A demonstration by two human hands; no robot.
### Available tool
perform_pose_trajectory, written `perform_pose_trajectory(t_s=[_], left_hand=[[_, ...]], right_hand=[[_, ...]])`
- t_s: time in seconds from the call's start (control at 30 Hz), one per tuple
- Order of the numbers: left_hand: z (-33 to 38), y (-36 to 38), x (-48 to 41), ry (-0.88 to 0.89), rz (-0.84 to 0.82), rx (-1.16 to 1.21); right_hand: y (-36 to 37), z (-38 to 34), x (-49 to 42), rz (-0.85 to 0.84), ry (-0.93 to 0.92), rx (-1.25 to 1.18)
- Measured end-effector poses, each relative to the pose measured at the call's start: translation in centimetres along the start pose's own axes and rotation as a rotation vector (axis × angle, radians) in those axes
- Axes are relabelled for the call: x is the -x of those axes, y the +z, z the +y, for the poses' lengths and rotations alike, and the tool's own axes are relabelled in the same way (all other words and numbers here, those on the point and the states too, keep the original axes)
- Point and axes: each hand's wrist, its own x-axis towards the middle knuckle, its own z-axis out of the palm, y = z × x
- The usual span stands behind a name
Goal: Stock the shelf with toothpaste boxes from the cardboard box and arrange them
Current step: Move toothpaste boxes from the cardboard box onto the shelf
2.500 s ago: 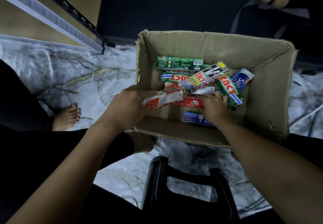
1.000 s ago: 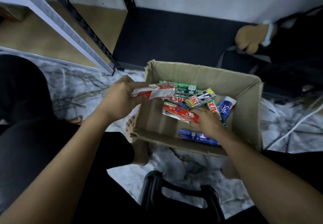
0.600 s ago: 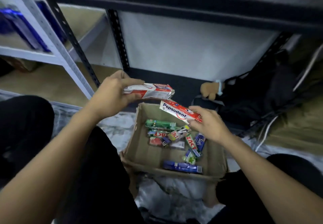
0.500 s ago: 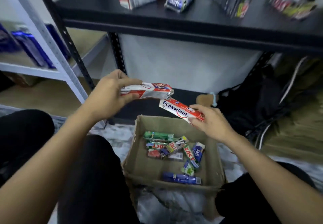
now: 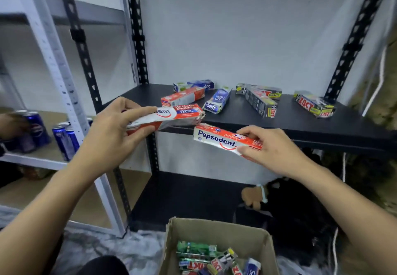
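My left hand point(image 5: 113, 134) grips one red-and-white Pepsodent box point(image 5: 171, 115) by its left end, held level just in front of the black shelf point(image 5: 300, 122). A second Pepsodent box point(image 5: 217, 140) is pinched at its right end by my right hand point(image 5: 272, 151), a little below the shelf's front edge. Several toothpaste boxes lie loosely on the shelf: a red one point(image 5: 182, 98), blue Safi ones point(image 5: 218, 101), black Zact ones point(image 5: 261, 101). On the floor below stands the cardboard box point(image 5: 217, 231), holding several more toothpaste boxes point(image 5: 196, 250).
Black slotted uprights point(image 5: 137, 38) frame the shelf. To the left a white rack point(image 5: 53, 64) holds blue drink cans point(image 5: 64, 137). A lower black shelf point(image 5: 182, 197) sits beneath, with a dark bag and a plush toy point(image 5: 252, 196) at its right.
Both hands have lifted their Pepsodent boxes out of the cardboard box up to shelf height. My view has tilted up from the carton to the shelf.
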Motion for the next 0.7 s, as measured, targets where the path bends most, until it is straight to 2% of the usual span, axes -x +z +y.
perform_pose_trajectory(t_s=[0.17, 0.3, 0.4, 0.47, 0.6, 0.7], left_hand=[[-3.0, 0.0, -2.5, -0.096, 0.12, -0.047], [-5.9, 1.7, -4.4, -0.224, 0.197, -0.148], [-7.8, 3.1, -5.8, -0.305, 0.254, -0.173], [-8.9, 4.2, -6.8, -0.356, 0.271, -0.167], [-12.2, 6.9, -8.0, -0.515, 0.172, -0.194], [-14.6, 8.4, -8.6, -0.678, 0.042, -0.206]], right_hand=[[-1.3, -0.6, -4.0, 0.17, 0.13, 0.019], [-1.8, -0.6, -6.8, 0.307, 0.311, 0.187], [-1.7, -0.2, -9.0, 0.357, 0.45, 0.253], [-0.8, 0.0, -10.1, 0.353, 0.481, 0.297], [1.8, -0.3, -10.9, 0.277, 0.428, 0.308], [2.9, 0.2, -10.4, 0.324, 0.336, 0.303]])
